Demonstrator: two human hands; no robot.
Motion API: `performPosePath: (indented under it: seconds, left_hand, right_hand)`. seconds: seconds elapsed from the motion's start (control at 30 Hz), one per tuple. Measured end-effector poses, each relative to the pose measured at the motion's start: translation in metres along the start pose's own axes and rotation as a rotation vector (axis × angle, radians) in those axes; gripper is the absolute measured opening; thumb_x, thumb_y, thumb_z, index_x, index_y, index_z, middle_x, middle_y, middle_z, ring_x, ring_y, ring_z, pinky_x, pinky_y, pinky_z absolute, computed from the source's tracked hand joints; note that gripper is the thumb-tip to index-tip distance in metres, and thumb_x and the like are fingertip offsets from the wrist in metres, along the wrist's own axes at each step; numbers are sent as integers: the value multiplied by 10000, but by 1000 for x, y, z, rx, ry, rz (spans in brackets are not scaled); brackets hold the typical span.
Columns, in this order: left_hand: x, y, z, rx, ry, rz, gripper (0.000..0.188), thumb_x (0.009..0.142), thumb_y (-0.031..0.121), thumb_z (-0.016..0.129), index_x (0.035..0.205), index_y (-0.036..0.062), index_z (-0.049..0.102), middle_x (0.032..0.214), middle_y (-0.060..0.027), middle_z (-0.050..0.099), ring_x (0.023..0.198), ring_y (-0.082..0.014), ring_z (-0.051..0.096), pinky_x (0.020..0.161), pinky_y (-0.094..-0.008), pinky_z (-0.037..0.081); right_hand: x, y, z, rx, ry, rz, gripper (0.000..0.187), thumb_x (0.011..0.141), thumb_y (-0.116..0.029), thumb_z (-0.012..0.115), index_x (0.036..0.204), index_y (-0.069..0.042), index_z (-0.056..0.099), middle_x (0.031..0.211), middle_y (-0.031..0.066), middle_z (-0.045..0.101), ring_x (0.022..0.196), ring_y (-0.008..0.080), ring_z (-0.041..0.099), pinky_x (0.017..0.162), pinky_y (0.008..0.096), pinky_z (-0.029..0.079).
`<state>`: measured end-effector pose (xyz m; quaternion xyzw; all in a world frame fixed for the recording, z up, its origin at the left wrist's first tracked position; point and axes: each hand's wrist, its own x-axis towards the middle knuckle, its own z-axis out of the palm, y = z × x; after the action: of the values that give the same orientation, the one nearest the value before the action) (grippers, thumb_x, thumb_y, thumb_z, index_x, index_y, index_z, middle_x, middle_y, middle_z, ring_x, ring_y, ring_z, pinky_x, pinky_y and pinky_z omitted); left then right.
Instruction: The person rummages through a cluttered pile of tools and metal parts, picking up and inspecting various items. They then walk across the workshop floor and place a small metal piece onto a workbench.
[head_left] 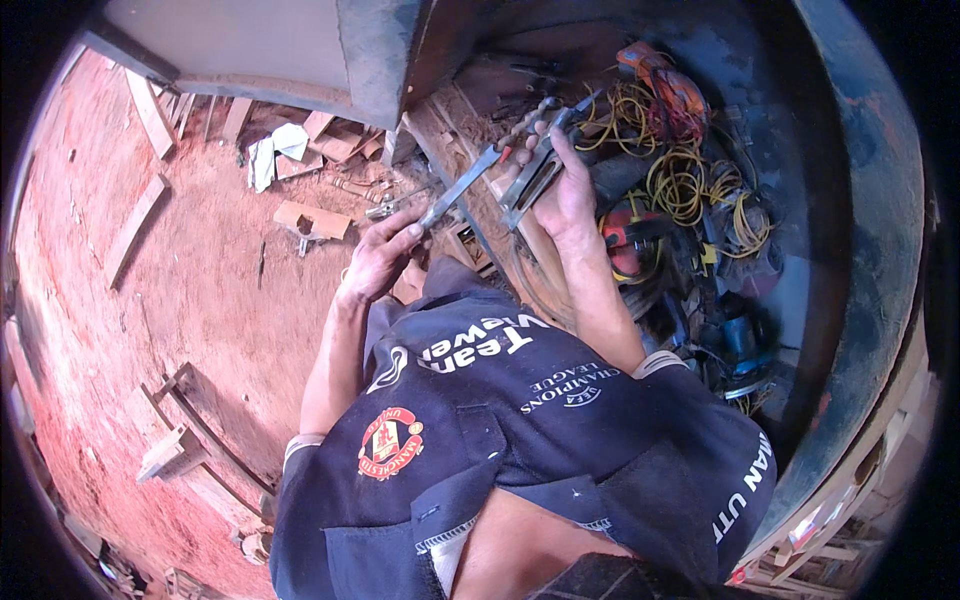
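My left hand is closed on one end of a long, flat metal-bladed tool, with the thumb along it. From there the tool slants up and right to an orange-red band and a knobbly far end close to my right fingers. I cannot make out its exact kind. My right hand grips a slotted metal hand tool, its thumb pointing up and its fingers partly hidden behind the tool. A dark pointed part shows beyond that thumb. Both tools are held side by side above a wooden beam.
On the right, a dark recess holds coiled yellow cables, an orange tool, a red power tool and a blue one. Reddish ground at left carries wood offcuts, a plank and a wooden frame.
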<state>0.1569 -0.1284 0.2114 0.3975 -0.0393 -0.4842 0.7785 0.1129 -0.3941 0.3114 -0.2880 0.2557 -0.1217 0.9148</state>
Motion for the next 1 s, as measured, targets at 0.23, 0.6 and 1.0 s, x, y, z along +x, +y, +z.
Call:
performPosePath:
  seconds: [0.23,0.6,1.0]
  left_hand:
    - [3,-12,5,-32,-33,-105,421,1003,147,595,1377,-33,526,1069,-65,658,887,-150,600,802,-283,477]
    - [22,-21,12,26,-130,-88,447,985,161,618,1379,-27,524,1172,-87,664,971,-154,624,815,-283,488]
    - [46,-15,39,45,-171,-132,412,983,229,639,1318,-6,585,1091,-41,685,883,-107,611,759,-227,478]
  right_hand:
    - [-5,-18,3,-108,-52,-18,272,890,-163,704,1126,-70,607,820,67,631,740,190,633,673,392,550]
    - [-11,-40,-2,-495,-54,27,254,851,-208,777,1024,-71,650,776,46,645,651,142,630,556,322,531]
    - [8,-73,-34,-210,-4,28,267,931,-252,696,1119,-71,641,885,16,651,759,156,622,680,373,531]
